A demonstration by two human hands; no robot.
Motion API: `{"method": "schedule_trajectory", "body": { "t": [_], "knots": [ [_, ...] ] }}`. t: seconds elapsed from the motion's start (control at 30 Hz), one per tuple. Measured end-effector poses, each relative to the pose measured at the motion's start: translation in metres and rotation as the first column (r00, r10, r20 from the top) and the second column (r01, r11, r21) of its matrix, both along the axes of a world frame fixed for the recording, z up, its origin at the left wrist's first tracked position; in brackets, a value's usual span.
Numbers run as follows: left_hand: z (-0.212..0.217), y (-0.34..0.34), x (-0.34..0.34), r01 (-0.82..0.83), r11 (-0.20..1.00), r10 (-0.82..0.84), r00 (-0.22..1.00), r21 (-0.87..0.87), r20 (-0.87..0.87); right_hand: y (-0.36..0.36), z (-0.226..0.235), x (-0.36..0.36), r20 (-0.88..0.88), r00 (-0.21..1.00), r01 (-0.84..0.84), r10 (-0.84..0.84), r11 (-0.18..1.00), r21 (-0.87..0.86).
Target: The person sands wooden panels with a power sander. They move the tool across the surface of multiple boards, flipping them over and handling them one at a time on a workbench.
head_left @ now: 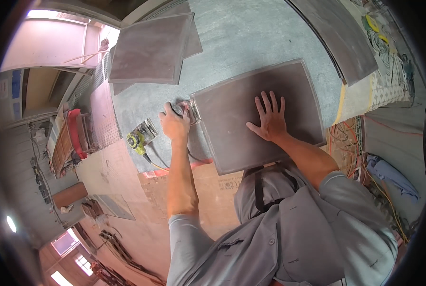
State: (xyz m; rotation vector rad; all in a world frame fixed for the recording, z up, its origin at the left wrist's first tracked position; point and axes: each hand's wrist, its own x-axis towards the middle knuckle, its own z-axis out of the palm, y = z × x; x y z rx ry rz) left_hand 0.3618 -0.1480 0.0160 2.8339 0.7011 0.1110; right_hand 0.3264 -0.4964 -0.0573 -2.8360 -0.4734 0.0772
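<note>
In the middle of the frame, the right hand [270, 119] lies flat with fingers spread on a big grey board [232, 138]. The left hand [174, 121] grips a sander [185, 110] at the board's left edge. A yellow tool [139, 138] lies further left. More boards [148, 50] sit at the top.

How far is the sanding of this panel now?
In hand: the left hand holds a sander at the left edge of the dark panel, and the right hand lies flat on it. The surface looks even, so the done and remaining parts cannot be told. More panels lie beyond.
</note>
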Motion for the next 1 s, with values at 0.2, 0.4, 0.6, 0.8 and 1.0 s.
{"method": "schedule_trajectory", "body": {
  "t": [0.2,0.4,0.6,0.8,1.0],
  "knots": [
    [-0.001,0.014,0.022,-0.034,0.999,0.034,0.999,0.020,-0.030,0.004,0.000,-0.003,0.063,0.998,-0.017,0.016,1.000,0.023],
    [0.001,-0.008,-0.041,-0.022,1.000,0.022,0.999,0.014,-0.032,0.003,-0.009,-0.005,0.143,0.990,-0.002,-0.009,0.997,0.076],
    [-0.001,-0.041,-0.167,-0.014,1.000,0.014,1.000,0.002,-0.005,0.002,-0.011,-0.007,0.159,0.987,-0.002,-0.008,0.998,0.062],
    [0.000,-0.067,-0.262,-0.115,0.992,0.116,0.993,-0.053,0.017,0.003,-0.015,-0.009,0.160,0.987,-0.024,0.015,0.998,0.057],
    [-0.005,-0.056,-0.267,-0.059,0.990,0.069,0.995,-0.125,0.075,0.003,-0.016,-0.006,0.112,0.993,-0.035,0.033,0.999,0.020]
  ]
}}
